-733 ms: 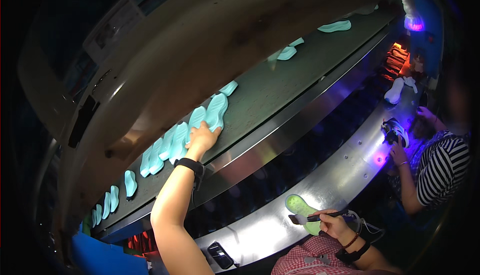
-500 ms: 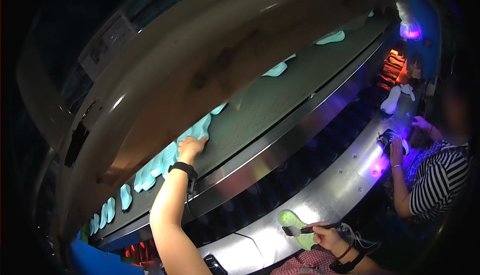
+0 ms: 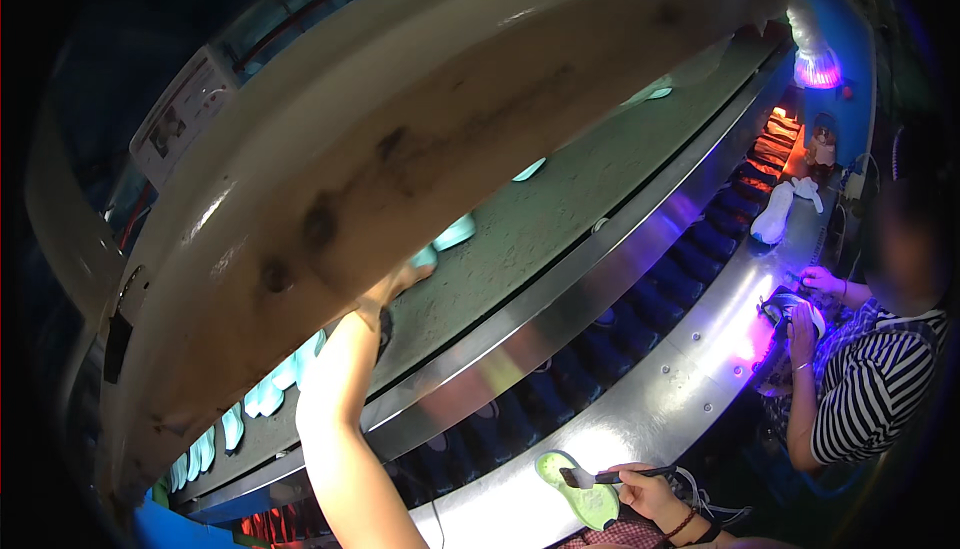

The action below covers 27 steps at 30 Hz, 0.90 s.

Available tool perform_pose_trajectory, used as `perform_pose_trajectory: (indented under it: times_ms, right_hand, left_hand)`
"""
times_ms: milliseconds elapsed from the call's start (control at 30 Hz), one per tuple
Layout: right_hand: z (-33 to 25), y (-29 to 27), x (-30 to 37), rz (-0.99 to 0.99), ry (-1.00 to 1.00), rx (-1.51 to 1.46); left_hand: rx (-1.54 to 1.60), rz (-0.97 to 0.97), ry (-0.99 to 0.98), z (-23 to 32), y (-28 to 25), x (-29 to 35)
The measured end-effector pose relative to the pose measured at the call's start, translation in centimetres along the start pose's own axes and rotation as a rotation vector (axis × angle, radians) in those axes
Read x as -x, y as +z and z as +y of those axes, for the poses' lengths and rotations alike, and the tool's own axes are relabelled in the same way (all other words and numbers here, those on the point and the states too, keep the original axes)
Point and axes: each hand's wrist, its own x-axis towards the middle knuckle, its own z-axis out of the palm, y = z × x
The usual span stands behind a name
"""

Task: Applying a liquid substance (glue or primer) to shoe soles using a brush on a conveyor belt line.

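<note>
Under the beige hood's edge, my left hand [image 3: 398,281] reaches onto the dark conveyor belt. Its fingers touch a turquoise shoe sole [image 3: 425,257], but the hood hides most of them. Another turquoise sole [image 3: 456,232] lies just beyond. At the lower right, a brush [image 3: 600,477] with a dark handle is held in my right hand [image 3: 648,494], closed around it. The brush's pale bristle end is over the heel or toe part of a light green shoe sole [image 3: 590,507], which lies on the metal counter.
The curved beige hood [image 3: 400,139] covers much of the conveyor belt [image 3: 560,209]. More turquoise soles [image 3: 265,397] lie at the belt's left. Dark shoes sit in a row below the steel rail [image 3: 520,324]. At right, a co-worker in a striped sleeve [image 3: 865,399] handles a shoe [image 3: 790,309] under purple light.
My left hand has moved slightly forward and right, further under the hood. The view has shifted, so the hood covers more soles. The brush in my right hand has moved a little relative to the green sole.
</note>
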Motion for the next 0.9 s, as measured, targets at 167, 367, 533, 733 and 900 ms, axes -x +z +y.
perform_pose_trajectory:
  times_ms: [167, 367, 533, 733, 900]
  right_hand:
    - [1.1, 1.6, 0.4, 0.008, 0.046, 0.009]
    - [0.6, 2.9, 1.0, 0.065, -0.009, 0.098]
    - [2.6, 3.6, 0.0, 0.074, 0.043, 0.188]
    - [4.6, 4.2, -1.2, 0.083, 0.050, 0.174]
    - [6.0, 6.1, -1.3, 0.103, 0.038, 0.194]
  left_hand:
    - [0.571, -0.007, 0.138, 6.7, -4.2, 5.4]
    - [0.569, -0.032, -0.103, 4.2, -11.7, 19.8]
    - [0.769, 0.143, -0.153, -17.5, -5.4, 25.9]
    - [0.129, 0.058, -0.431, -27.8, 2.0, 30.7]
    - [0.599, 0.060, -0.487, -29.6, 5.8, 28.6]
